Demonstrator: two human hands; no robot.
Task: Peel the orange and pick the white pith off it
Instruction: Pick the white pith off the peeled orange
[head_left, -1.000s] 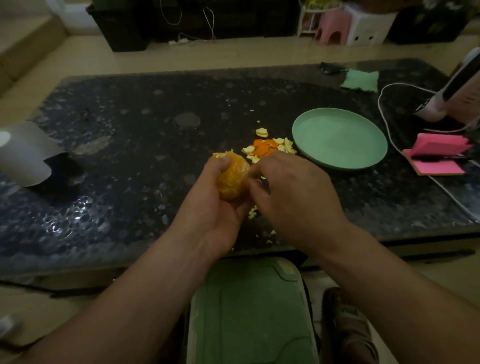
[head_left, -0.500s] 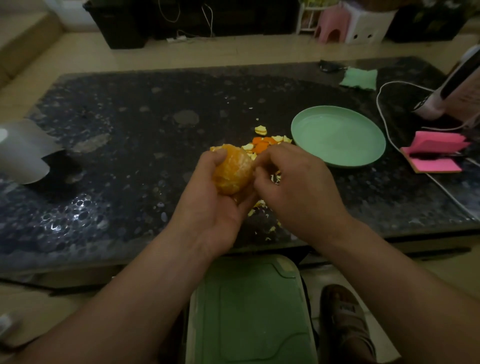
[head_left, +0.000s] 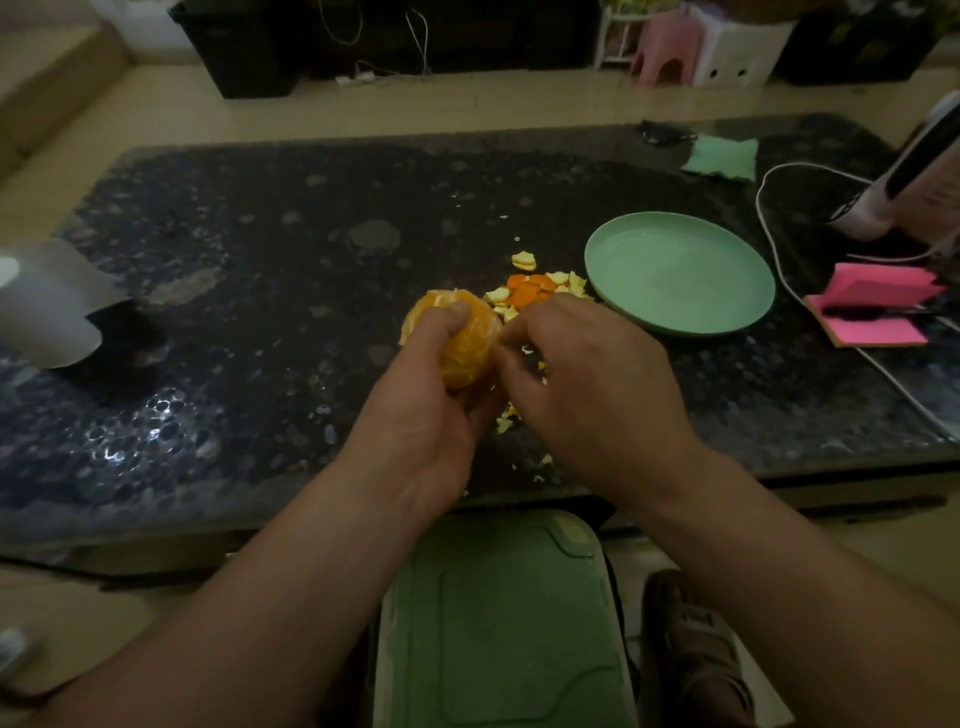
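A mostly peeled orange (head_left: 467, 343) is held over the dark stone table (head_left: 260, 291). My left hand (head_left: 415, 415) grips it from below and the left, thumb lying across its top. My right hand (head_left: 587, 395) is against the orange's right side with its fingers curled; the fingertips are hidden between hand and fruit, so whether they pinch pith is unclear. A heap of orange and pale peel scraps (head_left: 535, 291) lies just behind the fruit, and smaller bits (head_left: 504, 423) are scattered under my hands.
An empty green plate (head_left: 680, 270) sits right of the peel. Farther right are a pink notepad (head_left: 872, 312), a white cable (head_left: 769, 228) and a white device (head_left: 904, 171). A green cloth (head_left: 722, 158) lies at the back, a grey object (head_left: 47, 306) at the left edge, a green stool (head_left: 504, 623) below.
Both hands have lifted the orange slightly away from me, and my left thumb has slid up over its top. My right hand stays pressed to the fruit's right side.
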